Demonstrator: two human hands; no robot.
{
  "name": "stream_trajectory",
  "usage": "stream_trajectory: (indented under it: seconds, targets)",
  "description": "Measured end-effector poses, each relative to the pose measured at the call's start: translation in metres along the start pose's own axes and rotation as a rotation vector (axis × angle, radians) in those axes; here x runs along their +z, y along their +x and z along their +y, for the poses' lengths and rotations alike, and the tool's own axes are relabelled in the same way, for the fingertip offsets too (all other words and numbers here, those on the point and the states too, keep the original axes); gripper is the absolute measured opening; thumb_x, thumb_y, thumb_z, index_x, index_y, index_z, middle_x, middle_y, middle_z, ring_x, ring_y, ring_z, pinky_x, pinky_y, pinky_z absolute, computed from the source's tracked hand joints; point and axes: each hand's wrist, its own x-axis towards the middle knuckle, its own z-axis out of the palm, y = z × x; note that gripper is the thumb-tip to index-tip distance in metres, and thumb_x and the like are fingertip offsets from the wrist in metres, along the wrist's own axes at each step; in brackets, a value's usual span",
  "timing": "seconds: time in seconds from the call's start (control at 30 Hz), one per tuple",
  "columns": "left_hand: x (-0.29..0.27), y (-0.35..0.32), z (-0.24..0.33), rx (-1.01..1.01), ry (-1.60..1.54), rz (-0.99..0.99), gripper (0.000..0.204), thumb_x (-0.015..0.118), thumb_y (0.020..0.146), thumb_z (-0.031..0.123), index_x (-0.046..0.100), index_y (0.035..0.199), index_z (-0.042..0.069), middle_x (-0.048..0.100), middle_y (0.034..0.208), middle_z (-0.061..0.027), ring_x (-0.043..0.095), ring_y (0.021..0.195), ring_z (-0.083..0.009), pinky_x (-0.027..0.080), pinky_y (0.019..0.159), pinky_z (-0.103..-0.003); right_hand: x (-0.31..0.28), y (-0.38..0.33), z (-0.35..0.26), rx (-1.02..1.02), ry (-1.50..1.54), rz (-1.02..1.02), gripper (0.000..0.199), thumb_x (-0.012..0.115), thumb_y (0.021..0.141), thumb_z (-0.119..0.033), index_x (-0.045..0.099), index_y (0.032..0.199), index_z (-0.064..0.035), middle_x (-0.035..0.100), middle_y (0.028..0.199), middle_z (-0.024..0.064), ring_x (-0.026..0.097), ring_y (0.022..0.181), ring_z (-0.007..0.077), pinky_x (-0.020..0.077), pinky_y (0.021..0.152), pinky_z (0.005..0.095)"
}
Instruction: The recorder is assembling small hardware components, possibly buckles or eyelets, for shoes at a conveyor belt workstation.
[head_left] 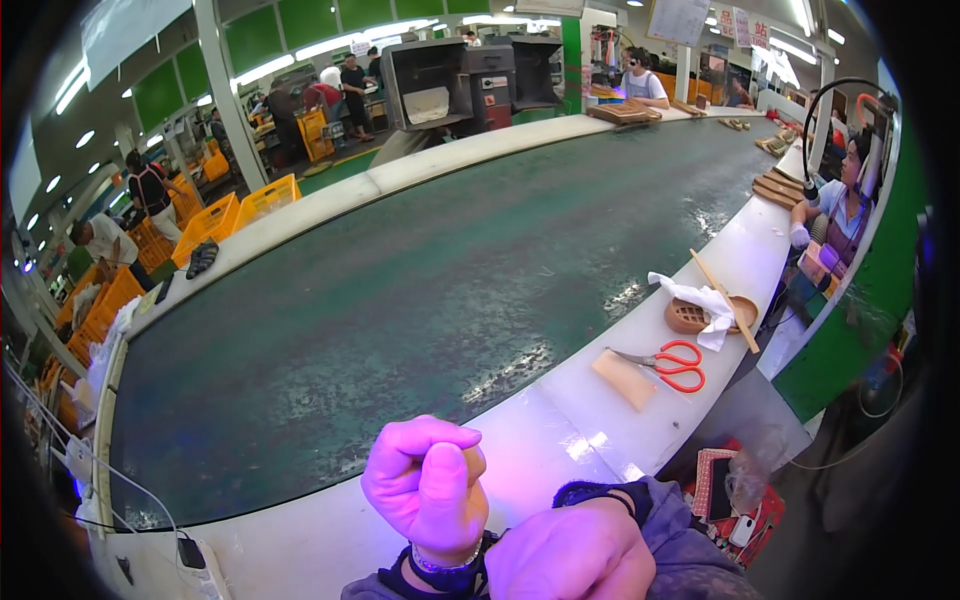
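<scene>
My left hand [430, 490] is raised over the near edge of the white ledge [320, 520]. Its fingers are curled into a fist with the thumb folded in front, and nothing shows in it. Just to the right and lower, my right hand [570, 555] is closed too, its back up; the curled fingers are mostly hidden. Beyond it on the ledge lie red-handled scissors [680, 367], their blades resting by a flat tan piece [624, 380]. Farther back sits a brown oval container [686, 316] with a white cloth [704, 300] and a thin wooden stick [725, 300] across it.
A wide dark green conveyor belt [400, 300] runs ahead, bordered by the ledge. Stacked brown pieces [780, 188] lie near a seated co-worker [840, 205] at the right. Yellow crates [268, 198] stand beyond the left edge. A power strip [205, 570] with cables is at lower left.
</scene>
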Motion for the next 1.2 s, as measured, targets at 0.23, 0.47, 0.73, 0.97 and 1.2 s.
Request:
stream_trajectory:
  seconds: [0.23,0.47,0.73,0.97,1.2]
  targets:
    - [-0.001,-0.001,0.0,0.01,-0.001,0.002,0.016,0.054,0.081,0.011,0.052,0.076,-0.005,0.042,0.051,-0.0008,0.033,0.04,-0.0037,0.022,0.038,-0.02,-0.002,-0.005,-0.003,0.142,-0.002,-0.111,0.012,0.056,0.08,-0.004,0.051,0.078,0.0069,0.053,0.062,0.0108,0.05,0.045,0.0208,0.0365,0.041,0.0284]
    - [-0.001,-0.001,0.001,0.004,0.003,0.01,0.017,0.054,0.081,0.011,0.052,0.076,-0.005,0.042,0.052,-0.0008,0.033,0.04,-0.0038,0.022,0.038,-0.02,-0.004,0.0,-0.018,0.315,-0.072,-0.122,0.016,0.058,0.079,-0.006,0.053,0.082,0.008,0.055,0.065,0.0089,0.05,0.047,0.0162,0.0377,0.042,0.0259]
    - [0.0,0.001,-0.003,0.056,0.075,-0.022,0.019,0.053,0.083,0.016,0.048,0.076,-0.001,0.03,0.045,0.0025,0.021,0.033,-0.0034,0.015,0.032,-0.022,0.001,-0.01,-0.005,0.116,-0.067,-0.01,0.014,0.059,0.078,-0.007,0.054,0.08,0.0064,0.056,0.067,0.0092,0.051,0.047,0.0168,0.0377,0.042,0.0259]
    - [0.0,-0.001,-0.001,0.008,-0.005,0.004,0.017,0.054,0.081,0.012,0.052,0.076,-0.004,0.041,0.051,0.0,0.032,0.039,-0.0033,0.021,0.037,-0.02,0.0,-0.006,-0.009,0.097,-0.16,-0.028,0.014,0.059,0.079,-0.008,0.055,0.08,0.0051,0.057,0.068,0.0094,0.052,0.047,0.0181,0.0382,0.042,0.0263]
    - [-0.001,0.001,-0.003,0.058,0.062,-0.042,0.017,0.052,0.084,0.015,0.048,0.077,-0.001,0.03,0.045,0.003,0.021,0.034,-0.003,0.016,0.032,-0.02,0.0,-0.005,-0.014,0.141,-0.187,-0.025,0.014,0.059,0.079,-0.009,0.056,0.078,0.0042,0.057,0.068,0.0091,0.052,0.048,0.0183,0.0385,0.043,0.0268]
